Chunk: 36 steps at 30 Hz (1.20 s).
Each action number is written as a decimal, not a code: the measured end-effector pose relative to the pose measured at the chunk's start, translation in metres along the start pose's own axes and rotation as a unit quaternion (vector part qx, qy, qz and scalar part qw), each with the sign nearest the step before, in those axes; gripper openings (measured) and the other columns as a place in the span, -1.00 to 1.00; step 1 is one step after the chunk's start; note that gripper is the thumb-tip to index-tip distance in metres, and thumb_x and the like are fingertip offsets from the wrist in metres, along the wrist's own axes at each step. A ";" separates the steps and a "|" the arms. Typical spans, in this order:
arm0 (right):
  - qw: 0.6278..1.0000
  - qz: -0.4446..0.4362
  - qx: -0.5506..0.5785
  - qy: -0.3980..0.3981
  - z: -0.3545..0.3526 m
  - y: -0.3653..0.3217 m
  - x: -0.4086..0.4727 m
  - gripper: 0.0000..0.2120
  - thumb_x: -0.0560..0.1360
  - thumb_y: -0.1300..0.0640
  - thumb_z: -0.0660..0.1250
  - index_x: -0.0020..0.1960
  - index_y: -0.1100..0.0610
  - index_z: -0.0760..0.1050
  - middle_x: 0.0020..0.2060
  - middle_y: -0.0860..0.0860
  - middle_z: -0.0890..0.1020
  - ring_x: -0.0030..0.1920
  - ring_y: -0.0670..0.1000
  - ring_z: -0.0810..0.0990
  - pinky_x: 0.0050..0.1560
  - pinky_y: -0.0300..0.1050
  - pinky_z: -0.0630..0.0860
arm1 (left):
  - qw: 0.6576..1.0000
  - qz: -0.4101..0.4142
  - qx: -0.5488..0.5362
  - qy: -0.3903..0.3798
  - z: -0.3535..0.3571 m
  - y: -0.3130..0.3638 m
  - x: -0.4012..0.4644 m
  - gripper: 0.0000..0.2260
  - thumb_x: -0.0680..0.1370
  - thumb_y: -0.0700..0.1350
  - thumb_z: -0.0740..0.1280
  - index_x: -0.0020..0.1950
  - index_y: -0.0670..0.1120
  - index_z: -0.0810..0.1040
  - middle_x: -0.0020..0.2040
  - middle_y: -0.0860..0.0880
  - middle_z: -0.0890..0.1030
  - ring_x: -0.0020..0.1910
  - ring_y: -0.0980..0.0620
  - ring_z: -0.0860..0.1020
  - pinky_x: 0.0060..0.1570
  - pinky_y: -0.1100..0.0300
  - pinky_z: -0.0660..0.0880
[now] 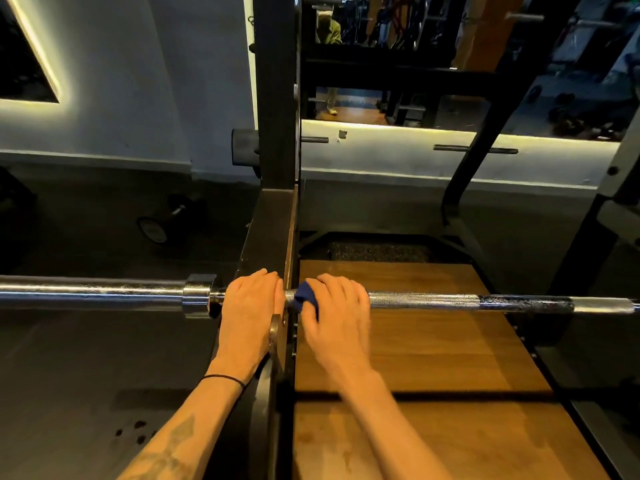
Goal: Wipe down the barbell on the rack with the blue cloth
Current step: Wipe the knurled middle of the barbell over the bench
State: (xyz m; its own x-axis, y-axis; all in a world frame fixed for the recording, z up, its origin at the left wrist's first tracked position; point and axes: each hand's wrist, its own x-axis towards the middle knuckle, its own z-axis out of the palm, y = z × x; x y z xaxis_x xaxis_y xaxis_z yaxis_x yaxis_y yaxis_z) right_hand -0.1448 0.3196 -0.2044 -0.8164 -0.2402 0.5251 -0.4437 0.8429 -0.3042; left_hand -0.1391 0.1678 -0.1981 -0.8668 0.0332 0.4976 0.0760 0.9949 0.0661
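- The barbell [450, 301] is running out of the picture at both the left and right edges, so its 2 ends are not showing.
- The right hand [337, 311] is covering most of the blue cloth [306, 301]; only 1 small fold is peeking out.
- The left hand [251, 306] is hiding the bar under it.
- The right forearm is looking blurred.

— What sort of place is this?
— A gym. A barbell [450, 301] sits across a black rack [277, 98] over a wooden platform [415, 341].
— Anything else?
— A dumbbell [166, 220] on the dark floor, and a wall mirror [450, 57] showing more equipment.
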 end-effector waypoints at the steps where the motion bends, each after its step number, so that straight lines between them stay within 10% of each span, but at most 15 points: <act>1: 0.999 -0.039 -0.006 -0.003 -0.007 0.015 0.002 -0.67 0.55 -0.05 0.16 0.22 0.00 0.55 0.09 -0.06 0.59 0.13 -0.01 0.52 0.25 -0.02 0.40 | 0.999 0.000 -0.029 0.021 -0.004 0.002 -0.001 -0.85 0.39 -0.19 0.48 -0.09 -0.18 0.60 -0.18 -0.14 0.63 -0.17 -0.17 0.64 -0.11 -0.09 0.60; 6: 0.992 0.051 -0.101 0.060 -0.054 0.120 0.005 -0.76 0.55 -0.05 0.13 -0.17 0.02 0.47 -0.28 -0.04 0.46 -0.21 0.12 0.51 -0.17 -0.05 0.19 | 0.996 -0.004 -0.073 0.044 -0.010 0.005 -0.003 -0.85 0.46 -0.16 0.33 -0.05 -0.20 0.61 -0.13 -0.17 0.65 -0.12 -0.20 0.65 -0.04 -0.14 0.59; 11: 0.962 0.244 -0.038 0.120 -0.046 0.098 0.002 -0.79 0.56 0.00 0.16 -0.22 0.01 0.41 -0.25 -0.07 0.46 -0.08 0.04 0.47 0.17 0.07 0.37 | 0.998 -0.015 -0.064 0.020 -0.009 0.004 -0.003 -0.84 0.45 -0.14 0.34 -0.06 -0.20 0.61 -0.15 -0.17 0.65 -0.16 -0.19 0.66 -0.08 -0.14 0.60; 17: 0.994 0.112 0.002 0.016 -0.002 -0.006 0.010 -0.80 0.58 -0.10 0.15 -0.06 -0.05 0.49 -0.15 -0.12 0.51 -0.05 -0.05 0.47 0.21 -0.03 0.41 | 0.998 -0.021 -0.058 0.011 -0.012 0.007 -0.003 -0.76 0.34 -0.32 0.56 -0.03 -0.25 0.63 -0.11 -0.21 0.67 -0.08 -0.25 0.68 -0.04 -0.20 0.61; 23: 0.998 -0.040 -0.037 -0.044 -0.020 0.043 0.016 -0.77 0.61 -0.14 0.16 0.03 -0.05 0.52 -0.16 -0.11 0.54 -0.15 -0.07 0.47 -0.05 -0.09 0.44 | 0.994 -0.080 -0.068 -0.011 -0.002 0.003 -0.001 -0.62 0.61 -0.02 0.13 0.07 -0.21 0.65 0.01 -0.19 0.69 0.09 -0.19 0.66 0.14 -0.15 0.53; 30: 0.994 0.050 -0.065 0.073 -0.067 0.161 -0.011 -0.77 0.56 -0.04 0.16 -0.10 0.05 0.52 -0.25 -0.05 0.46 -0.22 0.05 0.43 -0.14 -0.06 0.25 | 0.988 -0.134 -0.053 -0.056 -0.009 0.014 0.004 -0.63 0.66 -0.04 0.13 0.16 -0.22 0.65 0.12 -0.22 0.67 0.19 -0.21 0.62 0.24 -0.14 0.46; 36: 0.990 0.128 -0.022 0.047 -0.041 0.087 0.003 -0.74 0.57 -0.11 0.05 -0.15 -0.03 0.41 -0.23 -0.10 0.43 -0.15 -0.03 0.40 0.08 -0.04 0.36 | 0.983 -0.159 -0.028 -0.087 -0.013 0.017 0.012 -0.71 0.67 -0.14 0.19 0.27 -0.20 0.60 0.27 -0.22 0.61 0.29 -0.19 0.55 0.32 -0.09 0.40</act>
State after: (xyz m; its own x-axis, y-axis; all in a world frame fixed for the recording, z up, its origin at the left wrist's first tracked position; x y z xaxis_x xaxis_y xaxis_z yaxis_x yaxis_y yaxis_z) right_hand -0.1707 0.4121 -0.1972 -0.8611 0.0283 0.5076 -0.2085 0.8910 -0.4033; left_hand -0.1417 0.1834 -0.1797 -0.9217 -0.2586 0.2890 -0.1899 0.9507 0.2450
